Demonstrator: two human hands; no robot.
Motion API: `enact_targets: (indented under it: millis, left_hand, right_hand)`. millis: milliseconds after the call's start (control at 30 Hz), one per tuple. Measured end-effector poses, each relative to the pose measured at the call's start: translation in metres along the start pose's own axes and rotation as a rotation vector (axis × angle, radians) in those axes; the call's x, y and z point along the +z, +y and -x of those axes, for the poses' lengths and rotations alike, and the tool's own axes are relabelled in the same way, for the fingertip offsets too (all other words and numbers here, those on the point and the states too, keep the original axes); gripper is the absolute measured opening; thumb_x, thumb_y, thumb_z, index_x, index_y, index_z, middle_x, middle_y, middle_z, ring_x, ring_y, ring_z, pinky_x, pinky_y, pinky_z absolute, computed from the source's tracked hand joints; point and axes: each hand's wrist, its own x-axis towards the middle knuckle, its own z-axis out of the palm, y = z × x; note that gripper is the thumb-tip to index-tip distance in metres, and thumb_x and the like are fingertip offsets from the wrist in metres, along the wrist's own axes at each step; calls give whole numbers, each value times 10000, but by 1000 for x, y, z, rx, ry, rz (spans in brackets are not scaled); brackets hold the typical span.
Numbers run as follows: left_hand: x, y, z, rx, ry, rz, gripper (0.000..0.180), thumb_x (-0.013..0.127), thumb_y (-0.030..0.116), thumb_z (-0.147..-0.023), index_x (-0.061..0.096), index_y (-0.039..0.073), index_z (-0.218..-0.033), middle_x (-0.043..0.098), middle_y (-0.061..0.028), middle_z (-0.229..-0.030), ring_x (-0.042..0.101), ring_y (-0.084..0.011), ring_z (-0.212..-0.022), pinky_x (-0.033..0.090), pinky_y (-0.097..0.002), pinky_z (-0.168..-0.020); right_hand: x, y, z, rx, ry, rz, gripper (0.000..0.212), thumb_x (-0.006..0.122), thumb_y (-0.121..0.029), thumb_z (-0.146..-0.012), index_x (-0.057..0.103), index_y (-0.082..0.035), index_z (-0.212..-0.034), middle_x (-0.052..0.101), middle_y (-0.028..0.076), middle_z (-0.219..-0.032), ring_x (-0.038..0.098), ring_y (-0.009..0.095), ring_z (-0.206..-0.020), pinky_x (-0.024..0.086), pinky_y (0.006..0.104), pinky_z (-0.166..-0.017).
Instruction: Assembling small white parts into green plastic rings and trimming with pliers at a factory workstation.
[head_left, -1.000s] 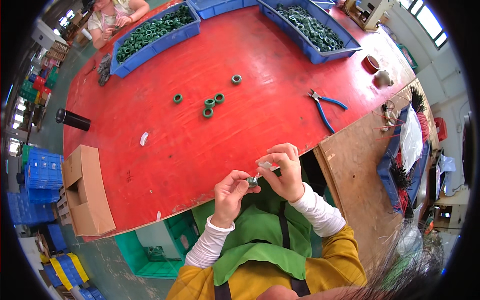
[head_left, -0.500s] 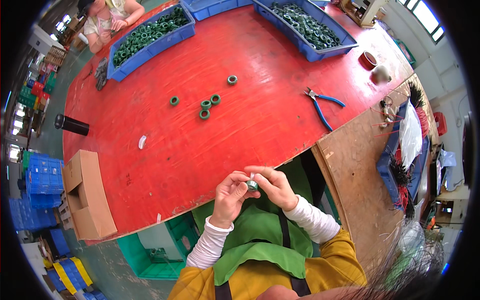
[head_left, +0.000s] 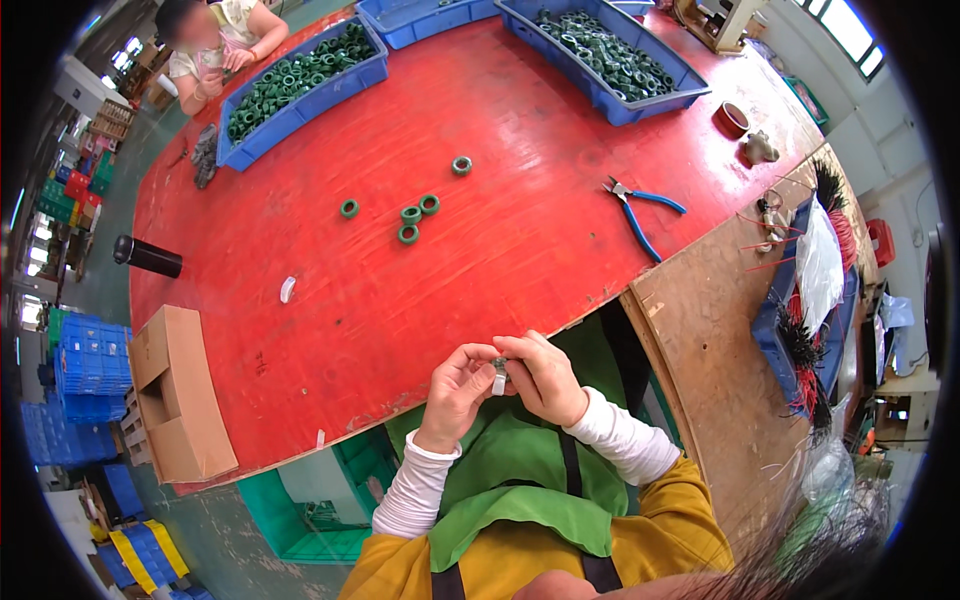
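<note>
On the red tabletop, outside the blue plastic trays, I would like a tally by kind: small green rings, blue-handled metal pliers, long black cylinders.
Small round green rings, one greyer: 5
Blue-handled metal pliers: 1
Long black cylinder: 1
Total: 7

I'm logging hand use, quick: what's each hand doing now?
Left hand: closed, holding a small green ring, white strip against it.
Right hand: at the same ring; whether its grip is closed cannot be told.

Scene is brightly lit, upper-right window (head_left: 846,33) blown out, pale glare thrown across the far right of the red tabletop (head_left: 520,260), straight edges bowed by fisheye, corners blacked out, small white piece (head_left: 499,384) only softly resolved.
</note>
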Motion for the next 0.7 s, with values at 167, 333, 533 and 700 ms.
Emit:
enact_targets:
  millis: [167,333,533,700]
  left_hand:
    - [-3,5,-2,17,50,-12,167,531,117,-939,529,-2,-1056,627,-95,-987,638,-191,-868,559,-378,-782]
    - [1,-2,-4,6,84,21,130,537,102,-936,529,6,-1024,635,-97,-972,641,-188,-863,544,-329,-774]
    - [-4,-10,-9,32,169,168,110,533,97,-937,532,22,-1018,636,-98,-967,630,-185,-859,526,-325,-781]
    - [2,-8,-13,68,215,290,98,539,85,-932,532,27,-1010,640,-107,-955,636,-200,-845,518,-345,-799]
  right_hand:
    - [-22,0,-16,-140,-68,200,379,695,-25,-685,576,-18,-1044,607,118,-877,585,285,-738,475,356,-628]
    - [-13,-3,-15,-367,-49,384,339,729,-103,-608,596,-99,-920,600,53,-978,544,250,-916,431,454,-817]
    - [-10,-6,-9,-452,90,387,200,708,-130,-689,612,-118,-865,648,-28,-936,552,247,-974,354,483,-935]
    - [-8,-3,-8,-281,55,320,173,710,-134,-729,616,-129,-874,681,-28,-879,562,256,-1048,264,517,-1021]
